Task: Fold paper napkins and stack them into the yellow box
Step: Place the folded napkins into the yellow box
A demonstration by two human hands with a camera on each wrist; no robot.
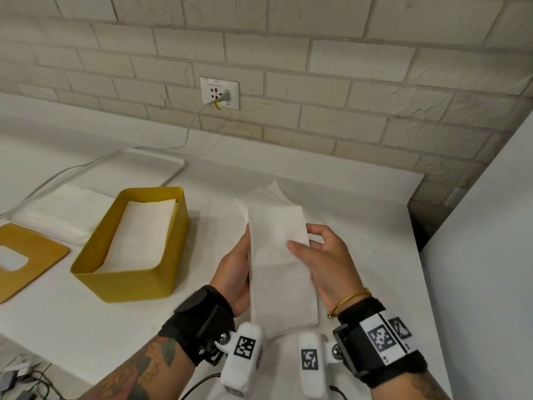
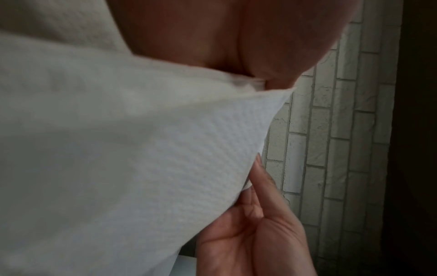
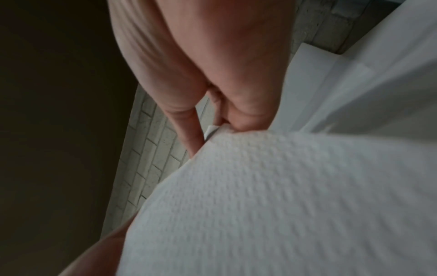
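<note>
So we see both hands on one folded napkin (image 1: 278, 256) above the tabletop (image 1: 360, 215) — left hand (image 1: 235, 269) fingers curled along its edge, right hand (image 1: 326, 261) pinching it w/ thumb on top — yellow box (image 1: 129, 278) just left.

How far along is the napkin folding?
Done: at least one folded napkin lies in the yellow box. In hand: the left hand and right hand hold a folded napkin. Left: a stack of napkins beside the box.

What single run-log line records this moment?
step: folding | left hand: holds folded napkin | right hand: pinches it | yellow box: napkins inside | lid: off
</note>
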